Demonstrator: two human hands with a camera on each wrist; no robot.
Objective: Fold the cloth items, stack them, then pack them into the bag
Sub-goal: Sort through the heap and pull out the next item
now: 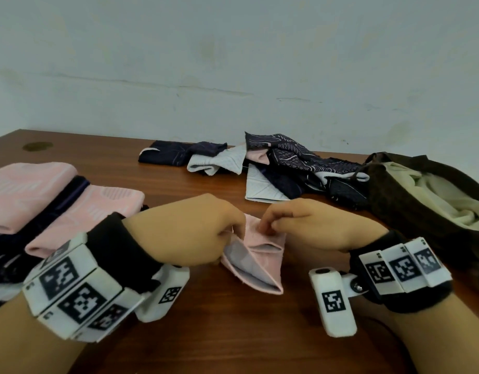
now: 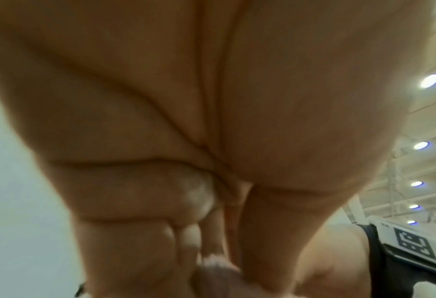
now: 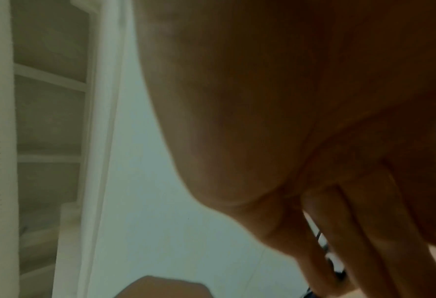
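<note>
- My left hand [image 1: 189, 233] and right hand [image 1: 311, 225] sit close together over the near-middle of the worktop [image 1: 233, 333], both working one pink cloth [image 1: 260, 255].
- L hand: fingers curled, pinching the cloth's left top edge. Left wrist view confirms: fingers [image 2: 140, 201] folded into the palm, a bit of pink cloth [image 2: 216, 270] nipped at the tips.
- R hand: fingers curled, pinching the cloth's top edge from the right side. Right wrist view is mostly my palm [image 3: 301, 110], blurred; can't see the cloth there.
- Pink cloth: partly folded, pale inner side showing, lower corner pointing toward me and hanging just above or on the worktop; can't tell which.
- Folded pieces [image 1: 57, 201] lie to my left, pink and dark navy ones overlapping, resting on the worktop.
- Unfolded pile [image 1: 281, 163] is at the far side, center-right: navy patterned, white and pink pieces tangled together.
- Bag [image 1: 411, 201] sits at the right edge, dark brown, mouth open, pale lining showing; touches the pile's right end.
- Wall [image 1: 233, 63] behind is pale, scuffed.
</note>
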